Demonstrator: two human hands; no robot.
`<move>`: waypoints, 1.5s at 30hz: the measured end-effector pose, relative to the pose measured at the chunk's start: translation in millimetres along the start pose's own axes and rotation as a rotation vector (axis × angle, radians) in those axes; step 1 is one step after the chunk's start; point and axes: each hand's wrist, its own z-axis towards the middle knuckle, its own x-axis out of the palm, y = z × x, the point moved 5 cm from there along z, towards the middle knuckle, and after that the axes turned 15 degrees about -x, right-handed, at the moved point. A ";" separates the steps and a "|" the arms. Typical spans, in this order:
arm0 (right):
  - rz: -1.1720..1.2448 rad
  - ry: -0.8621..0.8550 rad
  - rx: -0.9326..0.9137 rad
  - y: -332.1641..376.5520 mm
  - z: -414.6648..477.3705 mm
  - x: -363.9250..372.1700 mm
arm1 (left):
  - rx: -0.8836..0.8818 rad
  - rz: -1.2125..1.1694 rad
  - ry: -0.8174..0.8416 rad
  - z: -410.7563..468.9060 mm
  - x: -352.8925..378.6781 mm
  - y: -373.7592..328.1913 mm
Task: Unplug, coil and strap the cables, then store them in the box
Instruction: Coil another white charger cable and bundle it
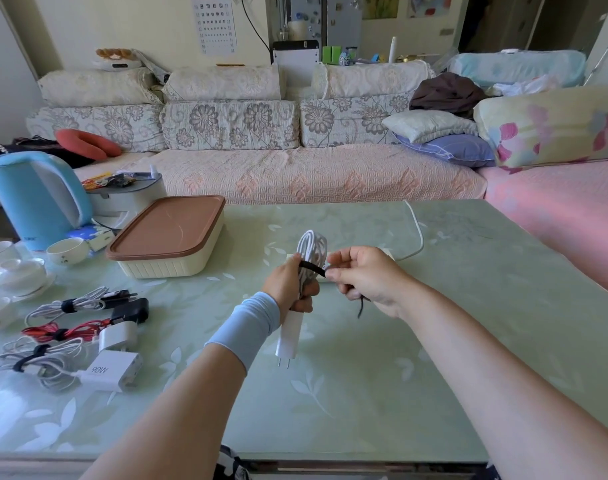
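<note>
Above the middle of the green surface [364, 375], the left hand [290, 289] is clenched around the lower part of a coiled white cable [311, 245], whose loops stand up above the fist. A white adapter [290, 332] hangs below this hand, its 2 prongs pointing down. A black strap [314, 268] runs taut from the coil to the right hand [364, 278], which pinches it between thumb and fingers; the strap's loose tail dangles under that palm. The left fingers hide how far the strap goes round the coil. Behind both hands a white block [291, 257] lies on the surface, mostly covered, and what it is cannot be made out. A white lead [417, 230] curves away from it toward the far edge. The box [167, 237] sits at the far left with its brown lid on, so its inside is unseen. Nearer left lie 3 strapped bundles: a grey-white one [70, 304], a red one [58, 332] and a white one [42, 363] beside a charger marked 90W [113, 370].
</note>
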 end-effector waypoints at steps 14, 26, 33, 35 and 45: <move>-0.336 0.165 -0.001 -16.5 -1.7 -9.0 | 0.050 0.140 0.066 -9.0 1.2 -7.8; -0.701 0.338 -0.114 -15.5 -0.2 -10.7 | 0.104 0.587 0.019 -24.5 -9.7 -8.6; -0.253 0.325 0.048 -12.7 -1.8 -9.6 | 0.164 0.942 -0.082 -26.9 -7.1 -3.8; -0.078 0.236 0.119 -12.7 -0.5 -7.3 | 0.192 0.953 -0.107 -26.7 -7.2 -5.4; -0.054 0.014 0.149 -14.5 -0.4 -2.8 | 0.313 0.912 -0.297 -27.8 -4.9 -11.6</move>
